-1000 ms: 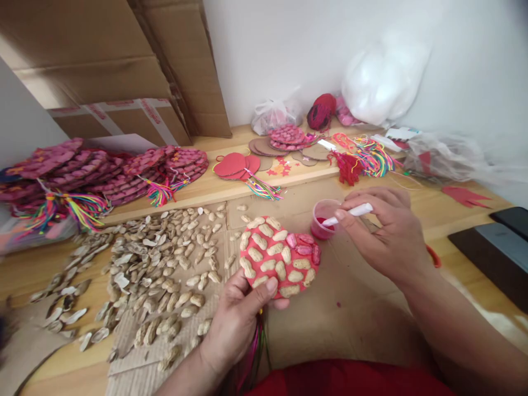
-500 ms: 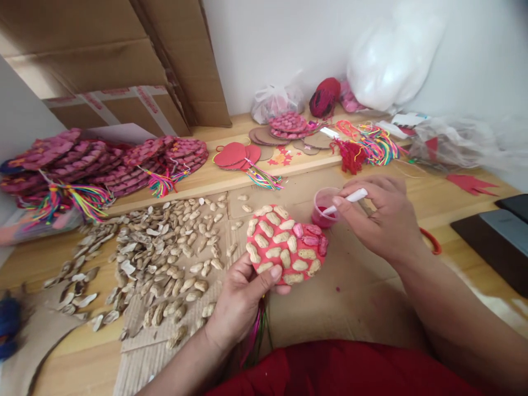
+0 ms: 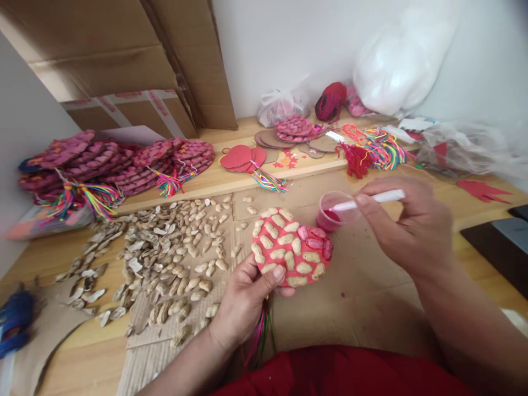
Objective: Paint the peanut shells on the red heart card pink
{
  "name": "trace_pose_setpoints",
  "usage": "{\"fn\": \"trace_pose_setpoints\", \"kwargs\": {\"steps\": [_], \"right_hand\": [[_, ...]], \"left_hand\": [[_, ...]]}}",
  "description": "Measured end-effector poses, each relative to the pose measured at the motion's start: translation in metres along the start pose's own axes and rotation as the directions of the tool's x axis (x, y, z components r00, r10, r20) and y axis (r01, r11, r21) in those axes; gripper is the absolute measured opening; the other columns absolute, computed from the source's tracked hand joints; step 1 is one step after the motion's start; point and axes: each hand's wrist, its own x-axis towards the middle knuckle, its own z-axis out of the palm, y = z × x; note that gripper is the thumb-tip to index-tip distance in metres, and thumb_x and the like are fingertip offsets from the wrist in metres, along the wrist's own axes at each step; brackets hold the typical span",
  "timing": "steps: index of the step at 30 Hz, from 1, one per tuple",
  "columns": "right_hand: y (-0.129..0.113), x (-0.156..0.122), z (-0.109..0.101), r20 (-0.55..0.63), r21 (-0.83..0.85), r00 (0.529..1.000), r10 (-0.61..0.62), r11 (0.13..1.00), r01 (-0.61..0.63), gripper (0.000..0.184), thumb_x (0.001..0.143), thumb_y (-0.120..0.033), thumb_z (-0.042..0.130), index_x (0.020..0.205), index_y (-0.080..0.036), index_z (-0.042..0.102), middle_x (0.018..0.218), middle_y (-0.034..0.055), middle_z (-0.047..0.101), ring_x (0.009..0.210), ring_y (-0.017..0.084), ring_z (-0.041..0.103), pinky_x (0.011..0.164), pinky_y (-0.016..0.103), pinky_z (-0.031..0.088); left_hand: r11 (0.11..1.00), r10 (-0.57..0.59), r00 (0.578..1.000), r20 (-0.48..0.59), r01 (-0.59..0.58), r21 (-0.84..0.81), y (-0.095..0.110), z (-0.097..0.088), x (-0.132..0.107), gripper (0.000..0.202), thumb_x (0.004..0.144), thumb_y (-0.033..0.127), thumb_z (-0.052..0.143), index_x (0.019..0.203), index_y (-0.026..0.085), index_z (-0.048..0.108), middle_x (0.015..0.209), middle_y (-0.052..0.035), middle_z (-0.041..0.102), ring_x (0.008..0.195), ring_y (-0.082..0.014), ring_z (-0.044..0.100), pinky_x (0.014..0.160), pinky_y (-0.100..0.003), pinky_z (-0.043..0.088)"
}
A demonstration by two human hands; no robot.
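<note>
My left hand (image 3: 243, 300) pinches the lower edge of a red disc (image 3: 291, 247) covered with peanut shells, a few of them painted pink at its right side. Coloured threads hang from the disc under my palm. My right hand (image 3: 412, 228) grips a white-handled brush (image 3: 367, 201) whose tip dips into a small clear cup of red paint (image 3: 332, 211) standing just beyond the disc.
Several loose peanut shells (image 3: 165, 258) lie spread on cardboard at the left. Finished pink discs with tassels (image 3: 111, 165) are stacked at the back left. Red cut-outs, coloured threads (image 3: 381, 148), yarn and plastic bags sit along the back. Cardboard boxes (image 3: 124, 60) lean on the wall.
My right hand drew back to the right a little with the brush, its tip still in the paint cup. The disc stays in my left hand.
</note>
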Motion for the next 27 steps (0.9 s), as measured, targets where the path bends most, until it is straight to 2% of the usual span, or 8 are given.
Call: {"fn": "trace_pose_setpoints", "kwargs": {"steps": [2,4,6,9,14,17,22,27], "right_hand": [[-0.006,0.000,-0.003,-0.086,0.073,0.996,0.037,0.997,-0.030,0.007,0.083,-0.026,0.074,0.089,-0.027,0.070,0.086,0.0040,0.073,0.088,0.023,0.066,0.088,0.043,0.049],[-0.014,0.000,-0.006,-0.104,0.206,0.990,0.094,0.976,-0.071,0.007,0.083,-0.023,0.073,0.090,-0.026,0.072,0.085,0.0031,0.072,0.082,0.021,0.067,0.081,0.040,0.051],[-0.023,0.000,-0.009,-0.058,0.372,0.989,0.133,0.922,-0.102,0.007,0.085,-0.020,0.071,0.088,-0.026,0.072,0.083,0.0020,0.071,0.083,0.019,0.068,0.079,0.038,0.053],[-0.034,-0.001,-0.011,0.056,0.506,0.993,0.105,0.854,-0.119,0.011,0.086,-0.017,0.068,0.090,-0.027,0.073,0.085,0.0006,0.073,0.095,0.019,0.069,0.091,0.038,0.055],[-0.042,-0.003,-0.010,0.143,0.523,0.989,0.019,0.847,-0.092,0.019,0.086,-0.012,0.067,0.093,-0.028,0.073,0.086,-0.0001,0.071,0.094,0.017,0.068,0.093,0.040,0.057],[-0.040,-0.004,-0.009,0.172,0.522,0.985,-0.004,0.849,-0.087,0.019,0.086,-0.012,0.067,0.095,-0.028,0.073,0.088,0.0009,0.071,0.095,0.019,0.068,0.094,0.042,0.058],[-0.037,-0.004,-0.009,0.176,0.513,0.984,-0.029,0.856,-0.067,0.019,0.086,-0.013,0.067,0.095,-0.029,0.073,0.088,0.0014,0.071,0.094,0.020,0.068,0.094,0.043,0.057],[-0.037,-0.004,-0.008,0.176,0.521,0.984,-0.027,0.851,-0.069,0.019,0.086,-0.011,0.067,0.096,-0.027,0.072,0.090,0.0014,0.071,0.097,0.018,0.068,0.094,0.039,0.055]], "left_hand": [[1.000,0.000,1.000,0.005,0.000,-0.004,0.000,0.000,0.000,0.026,0.081,0.028,0.082,0.103,0.016,0.074,0.093,-0.0078,0.076,0.079,-0.0187,0.072,0.064,-0.025,0.061],[1.000,0.001,1.000,0.012,-0.001,-0.007,0.000,0.000,0.001,0.028,0.081,0.028,0.082,0.104,0.016,0.074,0.095,-0.0083,0.076,0.079,-0.0190,0.072,0.064,-0.025,0.061],[1.000,0.001,1.000,0.022,-0.001,-0.013,0.001,0.000,0.001,0.027,0.081,0.028,0.082,0.104,0.016,0.074,0.095,-0.0079,0.076,0.079,-0.0191,0.072,0.064,-0.025,0.061],[1.000,-0.001,0.999,0.034,0.002,-0.023,0.002,0.000,0.000,0.025,0.081,0.028,0.082,0.101,0.015,0.073,0.093,-0.0069,0.076,0.079,-0.0186,0.072,0.063,-0.025,0.062],[0.999,-0.014,0.999,0.046,0.015,-0.034,0.003,0.000,0.000,0.033,0.082,0.027,0.081,0.111,0.015,0.072,0.100,-0.0092,0.077,0.082,-0.0197,0.073,0.062,-0.024,0.062],[0.999,-0.020,0.998,0.052,0.022,-0.046,0.003,0.000,0.000,0.031,0.081,0.027,0.082,0.109,0.015,0.073,0.098,-0.0094,0.077,0.080,-0.0192,0.073,0.061,-0.023,0.062],[0.998,-0.029,0.998,0.059,0.032,-0.055,0.004,-0.001,0.000,0.029,0.081,0.027,0.082,0.106,0.015,0.074,0.096,-0.0089,0.077,0.079,-0.0196,0.073,0.061,-0.024,0.062],[0.996,-0.050,0.994,0.092,0.056,-0.063,0.004,-0.002,-0.002,0.025,0.083,0.025,0.080,0.104,0.014,0.075,0.093,-0.0084,0.076,0.077,-0.0180,0.072,0.061,-0.024,0.062]]}}
